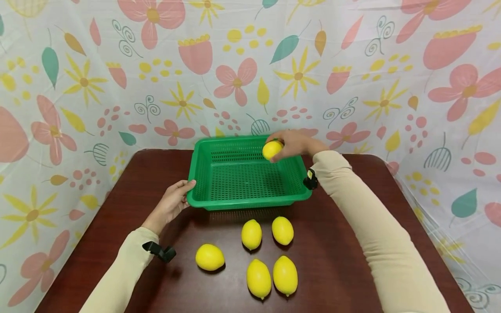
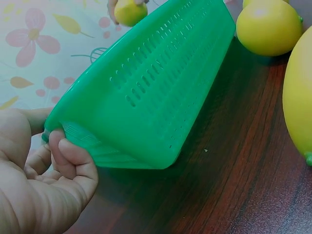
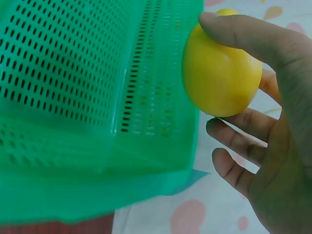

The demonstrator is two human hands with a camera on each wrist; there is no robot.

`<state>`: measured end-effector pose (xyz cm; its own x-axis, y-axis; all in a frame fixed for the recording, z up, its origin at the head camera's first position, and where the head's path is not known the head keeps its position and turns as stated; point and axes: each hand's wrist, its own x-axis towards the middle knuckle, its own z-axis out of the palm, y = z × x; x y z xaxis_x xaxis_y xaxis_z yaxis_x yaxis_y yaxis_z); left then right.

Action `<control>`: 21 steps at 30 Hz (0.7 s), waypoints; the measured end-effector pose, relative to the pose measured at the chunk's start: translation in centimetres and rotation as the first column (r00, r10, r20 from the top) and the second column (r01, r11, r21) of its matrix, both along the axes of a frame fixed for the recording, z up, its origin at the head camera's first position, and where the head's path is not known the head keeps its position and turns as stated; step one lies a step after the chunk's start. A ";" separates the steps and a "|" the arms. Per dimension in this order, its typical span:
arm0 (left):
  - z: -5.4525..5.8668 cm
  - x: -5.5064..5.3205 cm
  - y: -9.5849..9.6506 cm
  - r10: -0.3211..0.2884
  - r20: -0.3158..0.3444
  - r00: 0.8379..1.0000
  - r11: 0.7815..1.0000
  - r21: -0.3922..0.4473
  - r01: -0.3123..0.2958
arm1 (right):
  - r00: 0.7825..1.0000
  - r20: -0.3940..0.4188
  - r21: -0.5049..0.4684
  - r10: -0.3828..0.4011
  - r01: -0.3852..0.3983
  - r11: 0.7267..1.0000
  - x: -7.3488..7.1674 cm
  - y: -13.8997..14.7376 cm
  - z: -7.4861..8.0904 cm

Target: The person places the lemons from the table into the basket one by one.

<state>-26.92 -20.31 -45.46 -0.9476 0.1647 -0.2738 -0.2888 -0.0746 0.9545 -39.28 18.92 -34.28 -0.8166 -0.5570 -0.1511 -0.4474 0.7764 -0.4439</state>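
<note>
A green perforated plastic basket (image 1: pixel 250 202) stands toward the back of the table, its inside holding nothing. My left hand (image 1: pixel 174 202) grips the basket's left rim; in the left wrist view the thumb lies over the rim and the curled fingers (image 2: pixel 73 156) are under it. Over the basket's back right part, my right hand (image 1: pixel 293 143) holds a lemon (image 1: pixel 272 150) between thumb and fingers. The right wrist view shows that lemon (image 3: pixel 222 73) beside the basket's rim, the lower fingers (image 3: pixel 234 141) spread away from it.
Several more lemons lie on the dark wooden table (image 1: pixel 332 261) in front of the basket: one lemon (image 1: pixel 210 257) at the left, others such as this lemon (image 1: pixel 285 275) in a loose group to its right. A floral curtain (image 1: pixel 235 65) hangs behind and along both sides.
</note>
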 end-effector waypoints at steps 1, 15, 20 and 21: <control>-0.1 0.0 0.0 0.000 0.002 1.000 1.000 0.002 0.000 | 1.000 -0.009 0.007 -0.001 0.001 1.000 -0.2 -0.2 -0.4; -0.3 -0.2 0.3 0.010 0.002 1.000 1.000 0.004 -0.010 | 0.994 -0.021 0.083 -0.108 0.109 0.991 -1.6 -1.9 -4.0; -0.4 -0.3 0.2 0.023 0.000 1.000 0.999 0.023 -0.023 | 0.992 -0.062 0.128 -0.114 0.121 0.984 -2.0 -2.6 -5.3; -0.4 -0.2 0.2 0.026 0.001 1.000 0.999 0.026 -0.026 | 0.992 -0.066 0.132 -0.109 0.117 0.984 -2.1 -2.7 -5.6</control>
